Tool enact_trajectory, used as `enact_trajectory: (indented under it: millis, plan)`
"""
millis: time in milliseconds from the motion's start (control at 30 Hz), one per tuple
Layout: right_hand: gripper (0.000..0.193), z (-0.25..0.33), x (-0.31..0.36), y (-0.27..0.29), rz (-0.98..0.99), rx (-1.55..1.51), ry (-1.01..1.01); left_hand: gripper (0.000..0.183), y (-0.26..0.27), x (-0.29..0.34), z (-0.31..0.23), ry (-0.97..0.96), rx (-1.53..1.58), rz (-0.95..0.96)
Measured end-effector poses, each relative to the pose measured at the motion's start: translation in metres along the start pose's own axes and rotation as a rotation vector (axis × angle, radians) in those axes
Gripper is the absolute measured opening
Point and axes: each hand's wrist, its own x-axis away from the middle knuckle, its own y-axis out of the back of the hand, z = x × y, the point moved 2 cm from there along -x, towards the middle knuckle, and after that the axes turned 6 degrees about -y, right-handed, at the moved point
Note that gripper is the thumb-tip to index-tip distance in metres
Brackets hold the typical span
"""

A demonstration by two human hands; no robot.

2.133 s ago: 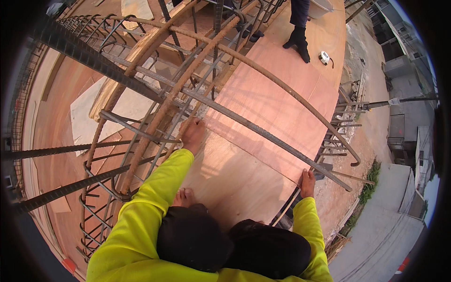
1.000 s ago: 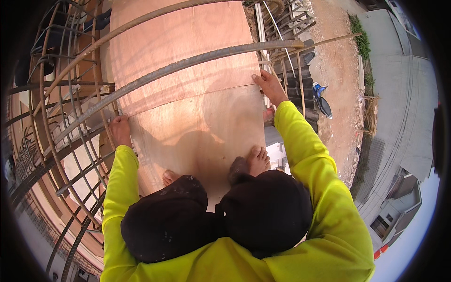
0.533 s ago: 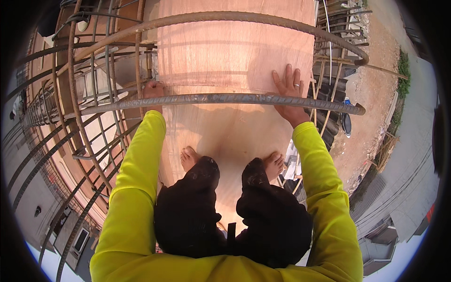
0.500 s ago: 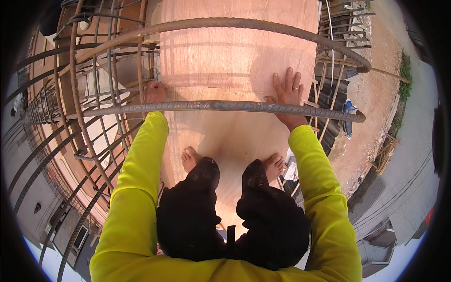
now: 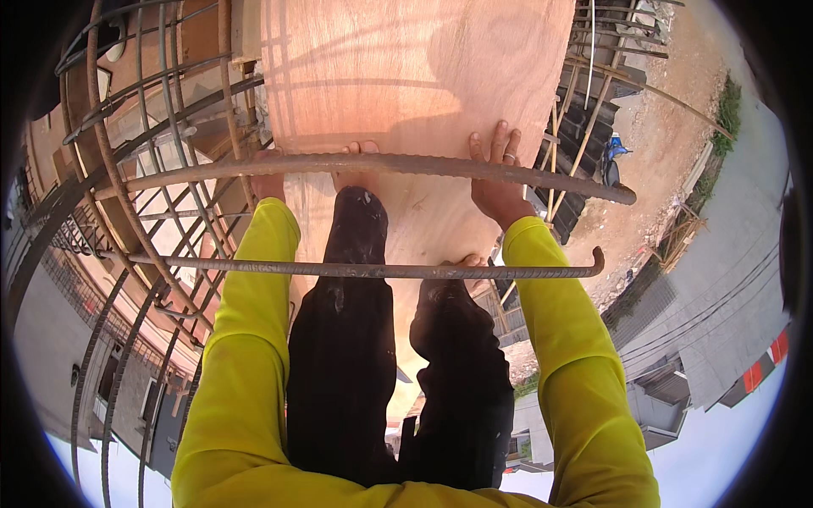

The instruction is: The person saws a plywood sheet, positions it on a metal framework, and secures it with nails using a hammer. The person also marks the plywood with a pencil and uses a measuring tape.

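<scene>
Plywood [image 5: 373,93], a flat pinkish-tan sheet, spreads beneath a rusty ribbed steel bar [image 5: 398,163]. The bare right hand [image 5: 498,196] rests on the plywood near its right edge, fingers [image 5: 500,142] slightly apart; the bare left hand [image 5: 269,186] is at its left edge, partly bar-hidden, finger state impossible to tell.

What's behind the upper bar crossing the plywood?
Plywood, left hand, left foot and right hand, all showing past the bar. The strip directly behind it, including the left knuckles, is covered.
</scene>
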Motion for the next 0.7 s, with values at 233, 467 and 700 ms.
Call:
enact_trajectory:
  millis: [233,467,700]
  plan:
    - [0.085,0.028,-0.004,-0.029,-0.142,-0.297,-0.191,0.041,0.017,0.021,-0.021,0.221,0.159,0.129]
    - [0.076,0.009,0.004,-0.015,-0.256,-0.422,-0.102,0.034,0.02,0.032,-0.042,0.073,0.054,0.03]
    - [0.075,-0.075,-0.024,-0.003,-0.243,-0.701,-0.511,0.033,0.033,0.034,-0.074,-0.032,-0.092,0.05]
